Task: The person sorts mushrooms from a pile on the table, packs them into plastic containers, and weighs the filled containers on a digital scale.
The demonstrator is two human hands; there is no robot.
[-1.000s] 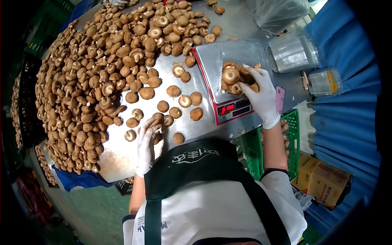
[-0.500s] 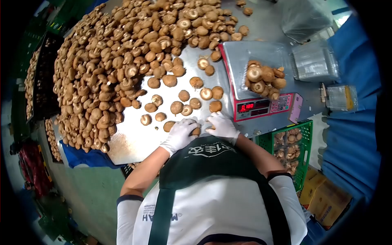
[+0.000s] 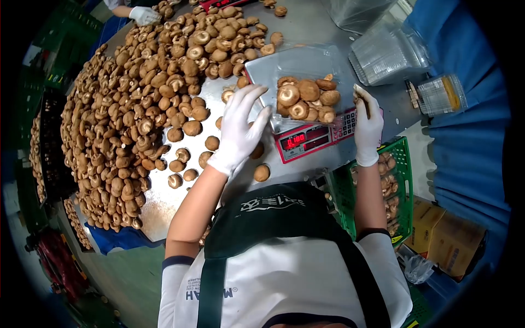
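Observation:
Both my hands wear white gloves. My left hand [image 3: 240, 128] is held with fingers spread at the left edge of a red digital scale [image 3: 290, 153], above loose shiitake mushrooms. At the scale's right end, beside the keypad, my right hand [image 3: 368, 126] has its fingers stretched out, with brown stains on the fingertips and nothing visible in them. Between my hands, an open clear plastic box [image 3: 281, 68] with shiitake mushrooms [image 3: 309, 90] sits on the metal pan. The red display seems to read 0.180.
A large heap of shiitake mushrooms [image 3: 131, 104] covers the table's left. Stacked clear plastic boxes [image 3: 388, 57] stand at the right, near a blue curtain [image 3: 465, 65]. A green crate [image 3: 403, 180] of packed mushrooms is below the table edge. Another person's gloved hand [image 3: 145, 15] touches the heap's far end.
My hands have left the mushrooms at the near table edge and moved forward, to either side of the scale. The view has shifted, and another person's hand now shows at top left.

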